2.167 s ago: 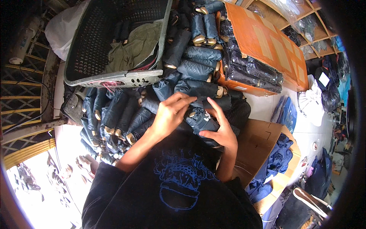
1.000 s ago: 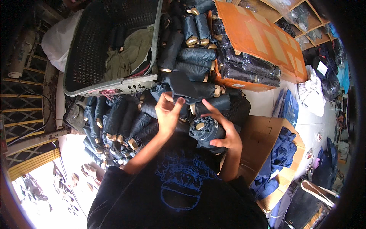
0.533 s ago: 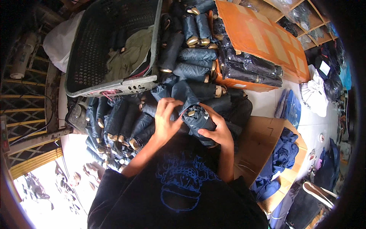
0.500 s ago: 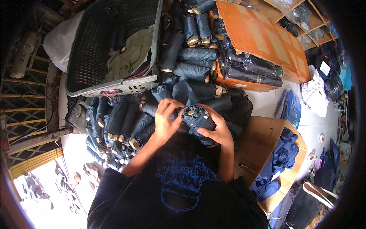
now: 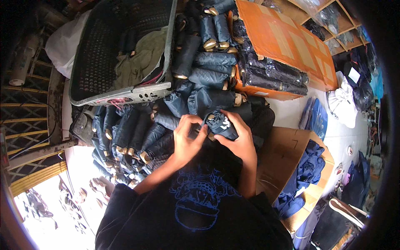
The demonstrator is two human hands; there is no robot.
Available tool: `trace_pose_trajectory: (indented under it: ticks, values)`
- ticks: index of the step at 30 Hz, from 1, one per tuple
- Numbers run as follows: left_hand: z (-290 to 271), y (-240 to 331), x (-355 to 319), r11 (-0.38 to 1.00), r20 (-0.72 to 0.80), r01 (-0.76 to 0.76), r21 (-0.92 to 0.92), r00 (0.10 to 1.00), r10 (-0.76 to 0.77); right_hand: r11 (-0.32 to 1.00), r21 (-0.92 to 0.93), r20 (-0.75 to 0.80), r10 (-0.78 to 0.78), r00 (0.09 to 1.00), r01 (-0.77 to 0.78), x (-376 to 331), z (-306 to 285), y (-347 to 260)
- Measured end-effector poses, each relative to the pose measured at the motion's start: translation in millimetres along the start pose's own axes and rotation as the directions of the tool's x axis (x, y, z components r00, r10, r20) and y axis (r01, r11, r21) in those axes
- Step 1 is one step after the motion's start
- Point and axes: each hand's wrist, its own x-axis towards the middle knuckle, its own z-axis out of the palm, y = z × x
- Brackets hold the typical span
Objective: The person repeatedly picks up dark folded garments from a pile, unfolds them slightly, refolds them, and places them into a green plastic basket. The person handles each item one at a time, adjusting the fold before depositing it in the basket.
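Note:
A dark navy folded umbrella (image 5: pixel 225 127) with white print on its side is held in front of my chest, its gathered cloth end facing up. My right hand (image 5: pixel 240 141) is closed around its right side, thumb and fingers on the cloth. At the umbrella's left edge, my left hand (image 5: pixel 188 139) has its fingers curled and pinched against the rolled cloth. Just beyond and to the left lie many similar rolled umbrellas (image 5: pixel 137 125) with pale ends, heaped together. The underside of the held one is hidden by my hands.
A dark plastic basket (image 5: pixel 137 94) with olive cloth in it stands at the upper left. An orange carton (image 5: pixel 287 35) with dark wrapped packs (image 5: pixel 273 79) is at the upper right. On my right, an open cardboard box (image 5: pixel 277 156) holds navy fabric (image 5: pixel 306 171).
The loose flap of cloth that stood up from the umbrella is now wrapped down around it. The umbrella has turned and tilted in my right hand, and my left hand has shifted slightly right and down.

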Motion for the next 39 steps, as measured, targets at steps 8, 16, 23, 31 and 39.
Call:
trace_pose_trajectory:
  ticks: [8, 16, 23, 31, 39]
  values:
    - [2.7, -4.5, 2.1, 0.917, 0.189, 0.319, -0.24, 0.942, -0.278, 0.941, -0.332, -0.066, -0.096, 0.993, 0.069, -1.0, 0.3, -4.1]
    - [3.3, -6.5, 8.2, 0.877, 0.222, 0.389, -0.281, 0.916, -0.335, 0.925, -0.372, -0.065, -0.11, 0.992, 0.078, -1.8, -1.7, 0.5]
    - [18.0, 7.4, 9.8, 0.97, 0.039, -0.23, 0.078, 0.973, 0.228, 0.906, -0.417, -0.036, -0.087, 0.996, 0.064, 1.8, 1.6, -7.2]
    - [16.3, -2.4, -5.1, 0.99, 0.066, -0.1, -0.102, 0.992, 0.107, 0.945, -0.327, -0.199, -0.054, 0.978, -0.014, 2.8, 18.2, -14.0]
    - [18.1, 18.6, 23.9, 0.527, 0.212, 0.533, -0.662, 0.808, -0.55, 0.829, -0.556, -0.143, -0.168, 0.975, 0.062, 14.0, 33.4, -35.6]
